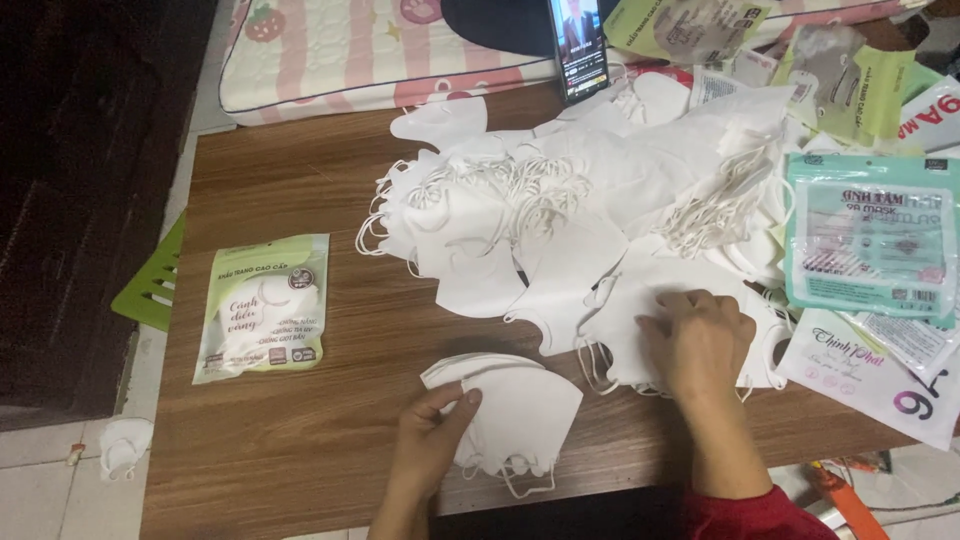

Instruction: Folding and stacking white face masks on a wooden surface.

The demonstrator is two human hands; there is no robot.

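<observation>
Left hand (pixel 425 440), lower centre: thumb and fingers pinch the left edge of a small stack of white masks (pixel 515 410) lying flat on the wooden table (pixel 300 420); how many are in the stack cannot be told. Right hand (pixel 700 340), right of centre: fingers curled down flat onto the near edge of the big mask pile (pixel 580 210); whether it has hold of one is hidden under the palm. Red sleeve (pixel 760 515) cut off at bottom edge. Phone (pixel 578 45) propped at top, its upper part out of frame. Sealed green mask packet (pixel 263 305) lies left, apart. Teal packets (pixel 868 240) at right, partly overlapped. Striped mattress (pixel 380 50) beyond the table; pale tiled floor (pixel 50 480) lower left.
</observation>
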